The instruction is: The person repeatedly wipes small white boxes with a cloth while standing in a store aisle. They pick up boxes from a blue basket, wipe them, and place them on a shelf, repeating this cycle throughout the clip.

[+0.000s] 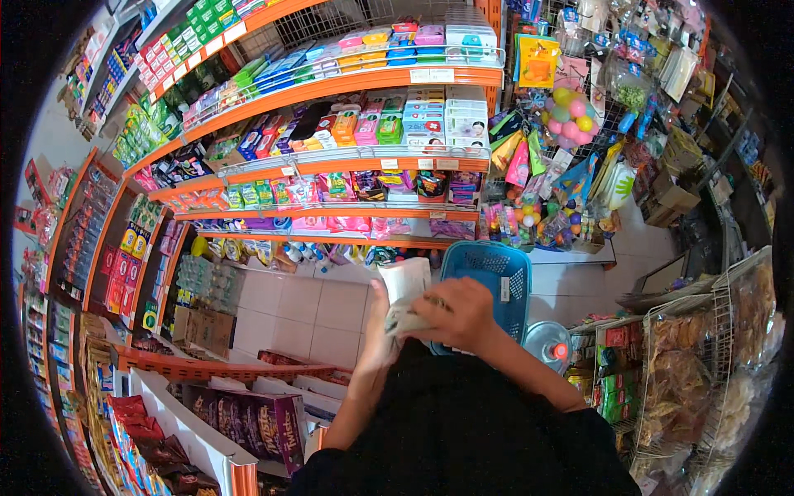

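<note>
A white, box-like package [405, 279] is held upright in front of my body. My left hand [376, 331] is closed along its left side, with the thumb or a finger pointing up beside it. Wrapped round a crumpled greyish cloth [400, 319], my right hand [463, 310] presses at the package's lower end. The cloth and the right hand hide that end. Just beyond my right hand, a blue plastic basket [517, 277] with perforated sides stands on the floor; my forearm covers part of its near edge.
Ahead are orange-edged shelves [331, 169] packed with boxed and bagged goods. A large clear water bottle [546, 343] stands beside the basket. Wire racks of bagged snacks [674, 355] are at right, and a low shelf with purple boxes [248, 422] is at near left. Pale tiles [306, 306] cover the floor.
</note>
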`<control>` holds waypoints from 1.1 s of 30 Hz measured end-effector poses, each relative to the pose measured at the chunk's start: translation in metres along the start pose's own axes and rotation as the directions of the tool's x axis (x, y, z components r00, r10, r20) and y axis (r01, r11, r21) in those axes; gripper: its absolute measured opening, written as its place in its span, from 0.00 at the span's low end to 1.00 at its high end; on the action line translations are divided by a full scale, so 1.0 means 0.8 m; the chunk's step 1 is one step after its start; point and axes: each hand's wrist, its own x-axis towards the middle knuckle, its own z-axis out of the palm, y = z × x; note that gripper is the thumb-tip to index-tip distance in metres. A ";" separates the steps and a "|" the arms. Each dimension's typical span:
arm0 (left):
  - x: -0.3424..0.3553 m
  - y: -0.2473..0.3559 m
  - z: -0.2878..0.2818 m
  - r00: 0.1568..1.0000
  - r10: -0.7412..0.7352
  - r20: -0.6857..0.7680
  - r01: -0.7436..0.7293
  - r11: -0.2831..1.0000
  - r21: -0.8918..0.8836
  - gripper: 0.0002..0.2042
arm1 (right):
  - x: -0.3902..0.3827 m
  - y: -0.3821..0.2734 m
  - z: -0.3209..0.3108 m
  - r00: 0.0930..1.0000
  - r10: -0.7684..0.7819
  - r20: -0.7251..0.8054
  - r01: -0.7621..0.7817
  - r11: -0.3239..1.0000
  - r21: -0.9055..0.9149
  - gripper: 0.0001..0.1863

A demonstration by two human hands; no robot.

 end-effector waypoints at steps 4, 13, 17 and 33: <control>-0.006 -0.001 -0.016 0.985 0.047 0.168 -0.070 0.988 0.137 0.27 | 0.021 0.026 -0.006 0.933 0.351 -0.074 -0.358 0.928 -0.103 0.20; 0.003 -0.011 -0.015 0.997 -0.029 0.074 0.034 0.997 -0.067 0.22 | -0.014 0.021 -0.006 0.936 0.340 0.096 -0.353 0.909 0.221 0.22; -0.002 -0.017 -0.026 0.954 -0.144 0.263 0.209 0.949 -0.238 0.26 | -0.011 0.036 -0.006 0.700 0.714 -0.019 -0.696 0.687 0.209 0.25; -0.021 0.021 -0.015 0.936 0.123 0.329 -0.334 0.604 0.724 0.31 | 0.007 0.010 -0.039 0.790 0.566 0.237 -0.611 0.761 0.217 0.24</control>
